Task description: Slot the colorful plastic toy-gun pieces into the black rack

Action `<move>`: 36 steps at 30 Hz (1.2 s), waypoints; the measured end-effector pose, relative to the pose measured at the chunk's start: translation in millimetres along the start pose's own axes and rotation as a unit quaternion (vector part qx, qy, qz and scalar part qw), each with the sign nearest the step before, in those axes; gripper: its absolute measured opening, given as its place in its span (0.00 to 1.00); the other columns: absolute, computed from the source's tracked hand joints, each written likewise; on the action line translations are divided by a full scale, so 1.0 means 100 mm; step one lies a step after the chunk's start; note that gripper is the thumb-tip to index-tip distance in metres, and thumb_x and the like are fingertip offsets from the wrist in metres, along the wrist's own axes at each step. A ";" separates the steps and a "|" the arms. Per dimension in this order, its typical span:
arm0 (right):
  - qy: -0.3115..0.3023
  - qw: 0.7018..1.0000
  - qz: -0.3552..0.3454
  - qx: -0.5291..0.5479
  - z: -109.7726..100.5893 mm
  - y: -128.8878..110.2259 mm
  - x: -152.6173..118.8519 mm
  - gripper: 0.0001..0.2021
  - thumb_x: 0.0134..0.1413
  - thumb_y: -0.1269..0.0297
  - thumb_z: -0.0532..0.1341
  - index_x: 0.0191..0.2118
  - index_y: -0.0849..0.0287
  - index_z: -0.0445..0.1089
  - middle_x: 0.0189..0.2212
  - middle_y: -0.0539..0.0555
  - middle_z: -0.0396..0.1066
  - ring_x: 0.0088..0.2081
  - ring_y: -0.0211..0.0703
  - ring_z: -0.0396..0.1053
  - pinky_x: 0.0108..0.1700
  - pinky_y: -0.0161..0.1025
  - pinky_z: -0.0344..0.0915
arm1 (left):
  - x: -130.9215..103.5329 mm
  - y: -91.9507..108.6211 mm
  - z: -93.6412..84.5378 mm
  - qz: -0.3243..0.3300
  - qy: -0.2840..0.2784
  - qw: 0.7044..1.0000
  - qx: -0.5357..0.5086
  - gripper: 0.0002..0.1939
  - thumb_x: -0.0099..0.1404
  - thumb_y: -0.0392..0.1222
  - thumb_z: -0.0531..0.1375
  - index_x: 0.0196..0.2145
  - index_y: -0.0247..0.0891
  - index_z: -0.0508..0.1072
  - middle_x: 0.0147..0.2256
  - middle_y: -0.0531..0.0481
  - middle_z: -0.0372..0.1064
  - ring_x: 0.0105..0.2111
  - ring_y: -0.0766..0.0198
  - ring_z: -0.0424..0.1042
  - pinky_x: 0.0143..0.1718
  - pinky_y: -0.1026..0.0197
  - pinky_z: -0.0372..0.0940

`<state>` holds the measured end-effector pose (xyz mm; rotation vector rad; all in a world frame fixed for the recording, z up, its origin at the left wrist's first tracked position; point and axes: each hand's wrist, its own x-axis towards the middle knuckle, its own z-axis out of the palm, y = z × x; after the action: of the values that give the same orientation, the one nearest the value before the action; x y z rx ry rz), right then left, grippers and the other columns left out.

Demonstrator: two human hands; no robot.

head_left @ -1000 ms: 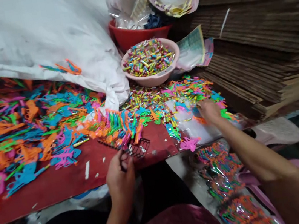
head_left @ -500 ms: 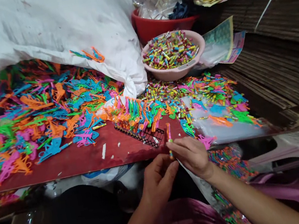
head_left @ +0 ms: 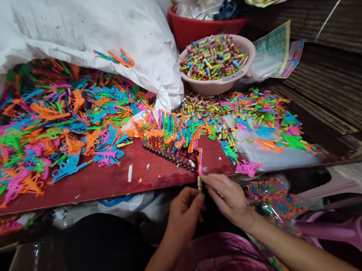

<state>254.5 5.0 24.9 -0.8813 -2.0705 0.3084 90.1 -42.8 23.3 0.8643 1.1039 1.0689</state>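
At the near edge of the worktop [head_left: 105,180], the fingers of the left hand [head_left: 184,209] pinch a small yellow tube [head_left: 199,184], while those of the right hand [head_left: 228,198] grip the near end of the slim pink piece [head_left: 201,161] joined to it. Their long axis points away from the body, leaning slightly right, its far tip beside the black rack [head_left: 186,166]; bare surface stretches left along the edge.

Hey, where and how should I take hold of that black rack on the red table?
I'd grip the black rack by its near right end, coming from the front edge of the red table: open lattice shows there, giving the fingers bars to pinch, while upright coloured plastic pieces crowd the rest.
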 end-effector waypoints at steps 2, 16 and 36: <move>0.015 0.989 0.134 0.054 0.00 -0.07 -0.06 0.13 0.64 0.67 0.58 0.51 0.52 0.74 0.38 0.54 0.76 0.37 0.43 0.75 0.39 0.39 0.71 | -0.02 -0.07 -0.02 0.010 0.022 0.999 0.032 0.19 0.62 0.58 0.60 0.33 0.37 0.68 0.26 0.55 0.64 0.21 0.71 0.61 0.22 0.66 0.56; -0.040 0.918 0.330 0.216 0.09 -0.22 0.32 0.17 0.51 0.49 0.67 0.28 0.60 0.77 0.22 0.51 0.73 0.25 0.39 0.68 0.29 0.36 0.67 | 0.22 0.06 -0.33 0.314 0.140 0.853 0.392 0.05 0.66 0.41 0.62 0.40 0.40 0.73 0.35 0.50 0.73 0.36 0.62 0.72 0.37 0.61 0.65; 0.094 0.985 0.123 -0.070 0.32 0.00 0.53 0.12 0.61 0.56 0.62 0.33 0.58 0.75 0.28 0.53 0.76 0.30 0.43 0.72 0.36 0.40 0.67 | 1.06 0.37 -1.08 0.297 0.314 0.856 0.285 0.41 0.54 0.41 0.67 0.63 0.36 0.58 0.55 0.39 0.61 0.56 0.51 0.66 0.61 0.46 0.62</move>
<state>208.1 44.8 37.5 -1.2090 -1.8273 0.2044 -13.3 72.1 3.3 1.4455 1.8255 1.6415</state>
